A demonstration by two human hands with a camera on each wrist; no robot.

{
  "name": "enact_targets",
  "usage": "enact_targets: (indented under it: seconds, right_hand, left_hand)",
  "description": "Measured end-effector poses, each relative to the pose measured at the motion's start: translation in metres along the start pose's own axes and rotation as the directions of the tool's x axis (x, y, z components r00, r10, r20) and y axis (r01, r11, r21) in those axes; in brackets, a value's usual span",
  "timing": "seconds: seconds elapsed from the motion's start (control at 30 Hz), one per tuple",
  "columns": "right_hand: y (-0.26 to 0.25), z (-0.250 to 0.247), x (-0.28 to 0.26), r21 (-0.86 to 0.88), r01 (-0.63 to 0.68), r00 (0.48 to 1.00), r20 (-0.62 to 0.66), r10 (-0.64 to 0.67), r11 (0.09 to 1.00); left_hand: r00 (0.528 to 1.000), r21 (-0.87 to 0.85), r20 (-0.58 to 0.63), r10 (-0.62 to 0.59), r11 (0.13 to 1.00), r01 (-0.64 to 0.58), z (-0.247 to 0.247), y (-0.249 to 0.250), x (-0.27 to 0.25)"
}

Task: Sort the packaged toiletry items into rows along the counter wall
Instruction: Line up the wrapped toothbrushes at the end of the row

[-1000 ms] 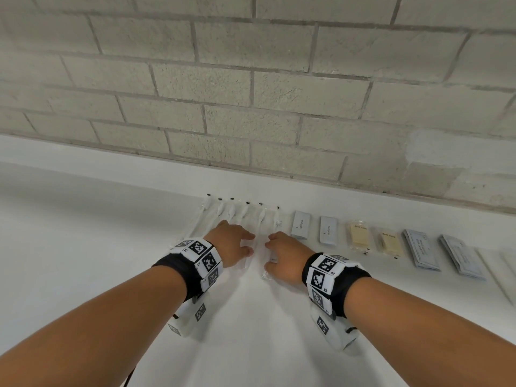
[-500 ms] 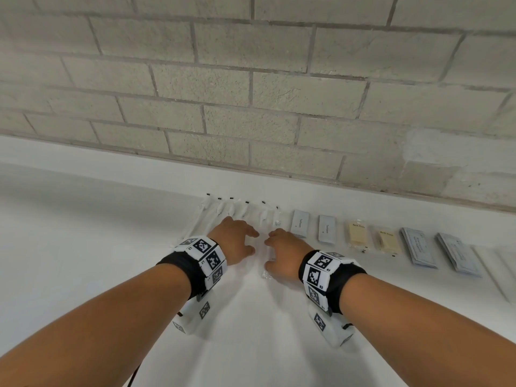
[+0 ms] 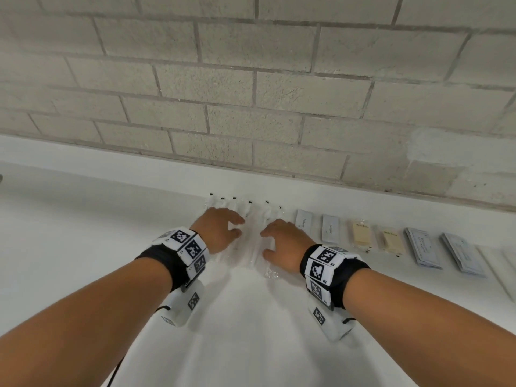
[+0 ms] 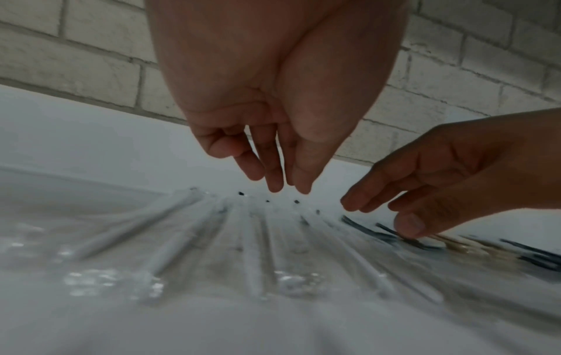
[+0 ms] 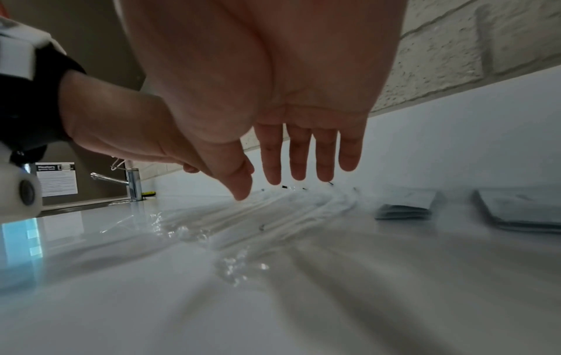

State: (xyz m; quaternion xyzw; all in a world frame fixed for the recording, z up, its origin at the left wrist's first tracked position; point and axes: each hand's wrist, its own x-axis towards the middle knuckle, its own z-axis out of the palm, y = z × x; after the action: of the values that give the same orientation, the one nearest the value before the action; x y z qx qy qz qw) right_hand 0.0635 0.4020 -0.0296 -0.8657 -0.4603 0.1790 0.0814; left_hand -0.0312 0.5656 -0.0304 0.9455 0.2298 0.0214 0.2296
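Several clear-wrapped toothbrush packets (image 3: 252, 236) lie side by side on the white counter (image 3: 83, 247), pointing at the wall. My left hand (image 3: 220, 233) hovers over their left part and my right hand (image 3: 282, 241) over their right part. In the left wrist view the left hand (image 4: 273, 173) hangs just above the toothbrush packets (image 4: 252, 252) with relaxed fingers. The right wrist view shows my right hand (image 5: 291, 168) with straight, spread fingers above the toothbrush packets (image 5: 242, 221). Neither hand holds anything.
To the right runs a row along the wall: two grey toothpaste sachets (image 3: 303, 222), two cream soap bars (image 3: 361, 234), two grey-blue folded packets (image 3: 423, 248). A brick wall (image 3: 251, 93) backs the counter. A tap (image 5: 130, 185) stands at the far left.
Both hands have lifted slightly and moved toward the wall over the toothbrush packets. The gap between them has widened a little.
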Motion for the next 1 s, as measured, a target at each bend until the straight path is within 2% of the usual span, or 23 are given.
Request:
enact_targets:
  seconds: [0.1,0.27,0.5,1.0]
  right_hand:
    - [-0.013,-0.004,0.008,-0.013,0.031,0.999,-0.033,-0.032,0.999]
    - [-0.036,0.0,0.028,-0.121,0.051,0.999,-0.002,-0.052,0.991]
    - [-0.049,0.016,0.042,-0.274,0.019,0.999,0.047,-0.006,0.961]
    - [-0.048,0.024,0.036,-0.267,-0.016,1.0,0.021,0.022,0.964]
  left_hand:
    - [0.998,0.064,-0.026,-0.055,0.996,0.056,-0.012,-0.018,-0.002]
    - [0.991,0.211,0.064,-0.114,0.973,0.099,-0.008,-0.036,-0.007]
    - [0.996,0.356,0.094,-0.001,0.934,-0.032,0.004,-0.036,-0.008]
    - [0.993,0.323,0.113,-0.028,0.946,-0.01,0.0,-0.04,-0.007]
